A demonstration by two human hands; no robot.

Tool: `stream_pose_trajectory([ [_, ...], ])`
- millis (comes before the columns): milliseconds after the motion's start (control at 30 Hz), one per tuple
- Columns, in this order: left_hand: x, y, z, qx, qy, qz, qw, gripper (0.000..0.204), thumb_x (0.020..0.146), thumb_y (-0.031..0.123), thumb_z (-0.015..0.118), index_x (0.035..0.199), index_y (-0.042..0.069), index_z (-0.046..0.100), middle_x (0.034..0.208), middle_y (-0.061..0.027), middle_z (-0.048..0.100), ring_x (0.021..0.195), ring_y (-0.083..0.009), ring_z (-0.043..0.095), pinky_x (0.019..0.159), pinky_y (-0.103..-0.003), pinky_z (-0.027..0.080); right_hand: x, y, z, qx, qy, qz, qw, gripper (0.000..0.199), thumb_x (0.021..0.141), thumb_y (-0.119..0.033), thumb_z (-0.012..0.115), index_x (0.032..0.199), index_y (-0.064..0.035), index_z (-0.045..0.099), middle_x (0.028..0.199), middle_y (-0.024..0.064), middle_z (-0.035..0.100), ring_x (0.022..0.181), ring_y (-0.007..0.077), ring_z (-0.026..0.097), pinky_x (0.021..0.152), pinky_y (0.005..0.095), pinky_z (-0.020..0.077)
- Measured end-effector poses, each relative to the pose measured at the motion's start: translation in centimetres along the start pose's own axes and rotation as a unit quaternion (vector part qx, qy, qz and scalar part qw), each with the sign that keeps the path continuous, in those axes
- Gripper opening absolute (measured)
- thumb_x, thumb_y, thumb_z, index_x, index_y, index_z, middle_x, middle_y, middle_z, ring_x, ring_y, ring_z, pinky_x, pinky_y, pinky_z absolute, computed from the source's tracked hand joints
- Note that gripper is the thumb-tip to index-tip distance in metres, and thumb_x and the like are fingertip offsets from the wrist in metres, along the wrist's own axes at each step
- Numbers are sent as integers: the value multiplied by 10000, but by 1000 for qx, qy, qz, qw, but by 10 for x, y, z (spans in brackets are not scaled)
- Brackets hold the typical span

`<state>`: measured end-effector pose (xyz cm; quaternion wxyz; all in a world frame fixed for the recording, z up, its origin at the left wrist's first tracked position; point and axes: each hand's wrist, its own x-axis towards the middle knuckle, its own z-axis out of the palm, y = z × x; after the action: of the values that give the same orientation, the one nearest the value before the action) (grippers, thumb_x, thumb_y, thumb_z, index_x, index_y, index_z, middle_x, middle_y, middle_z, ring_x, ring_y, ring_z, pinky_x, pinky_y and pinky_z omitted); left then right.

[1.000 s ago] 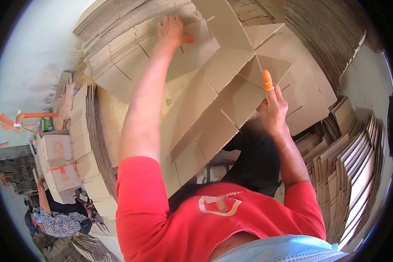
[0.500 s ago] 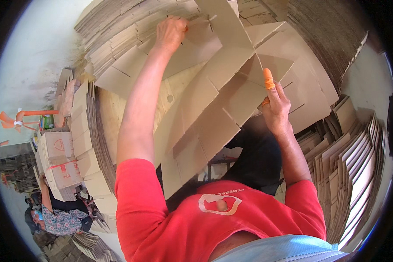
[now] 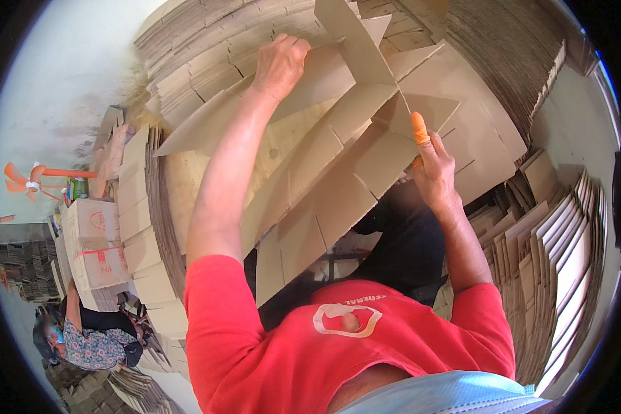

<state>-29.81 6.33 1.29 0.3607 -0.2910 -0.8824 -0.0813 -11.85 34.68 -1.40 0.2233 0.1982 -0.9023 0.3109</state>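
My left hand (image 3: 281,67), fingers closed, grips the upper edge of a slotted cardboard strip (image 3: 207,127) slanting down to the left. My right hand (image 3: 435,165), with orange finger covers on the thumb and another finger, pinches slotted cardboard divider pieces (image 3: 324,214) where they meet. Those long brown pieces stretch toward my lower left and have narrow slits cut in them. A cross strip (image 3: 355,48) stands up between my hands and meets them at an angle. How far the left strip is slotted into the cross strip, I cannot tell.
Below the strips lies a pale wooden board (image 3: 265,148). Flat slotted cardboard sheets (image 3: 486,117) lie beyond my right hand, with stacked cardboard (image 3: 552,269) at the right. At left are a taped carton (image 3: 96,238), an orange fan (image 3: 31,181) and a seated person (image 3: 100,341).
My left hand has shifted a little right and down, bringing its strip closer to the cross strip. The strip's face has tilted. My right hand keeps its grip, moving only slightly.
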Motion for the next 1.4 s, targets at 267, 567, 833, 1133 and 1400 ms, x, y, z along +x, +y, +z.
stream_pose_trajectory([
  [267,-1,11,-13,23,16,-23,999,86,692,-16,610,721,64,625,725,-81,613,756,-244,596,602,-374,523,-2,-9,-15,0,-16,-10,1000,642,647,159,553,1263,-17,515,1104,172,564,828,349,628,680,385,544],
  [567,0,15,-27,36,26,3,999,78,675,-12,611,683,65,601,714,-65,599,748,-239,584,615,-363,520,-4,-15,-24,3,-10,-33,999,621,638,144,569,1232,-33,528,1067,156,553,791,366,608,651,411,522],
  [833,-1,50,-51,-42,26,24,999,57,727,27,648,698,57,609,702,-69,609,731,-243,589,578,-364,489,-7,-7,-28,-27,-78,4,997,662,660,122,564,1290,-66,495,990,171,532,785,392,593,649,423,511],
  [1133,-28,44,-89,-207,-143,-194,948,152,720,81,714,708,-13,595,680,-161,590,667,-320,583,590,-396,453,16,-15,-56,-38,-154,-13,987,556,703,114,553,1230,-63,568,917,170,588,781,361,599,677,389,501],
  [1400,-48,109,-176,-168,-198,-42,965,521,674,452,768,809,-27,614,717,-156,589,717,-320,569,668,-396,479,40,30,-23,-70,-182,-36,980,486,721,90,552,1188,-40,587,908,204,610,822,385,598,722,442,481],
])
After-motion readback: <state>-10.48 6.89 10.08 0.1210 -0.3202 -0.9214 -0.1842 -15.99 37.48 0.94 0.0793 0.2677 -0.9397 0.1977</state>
